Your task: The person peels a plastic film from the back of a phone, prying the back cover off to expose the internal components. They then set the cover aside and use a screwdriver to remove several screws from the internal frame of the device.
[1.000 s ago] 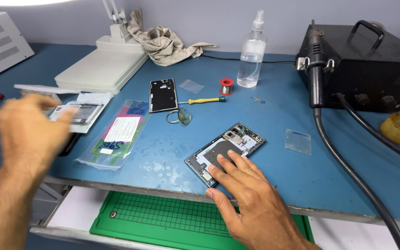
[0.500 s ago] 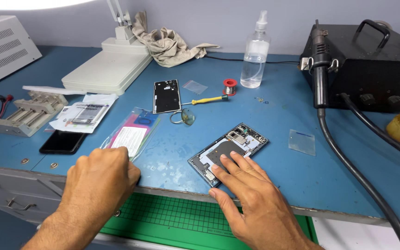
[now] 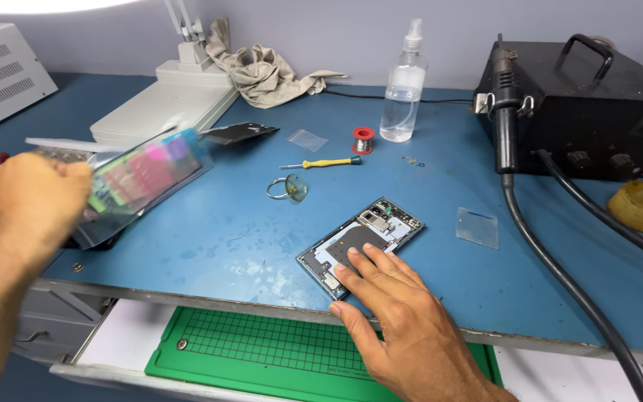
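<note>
The right hand (image 3: 411, 335) lies flat, fingers spread, pinning the opened grey smartphone (image 3: 360, 244) to the blue counter (image 3: 225, 223); the left hand (image 3: 27, 205) pinches a clear plastic packet (image 3: 143, 175) aloft.

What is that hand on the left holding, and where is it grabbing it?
The left hand holds a clear plastic bag with colourful contents, gripped at its near end and lifted off the table. The right hand holds nothing; its fingertips rest on the opened phone.

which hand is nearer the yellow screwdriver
Right. The right hand rests on the opened phone, below the yellow screwdriver; the left hand is farther off at the left, holding a clear plastic bag.
</note>
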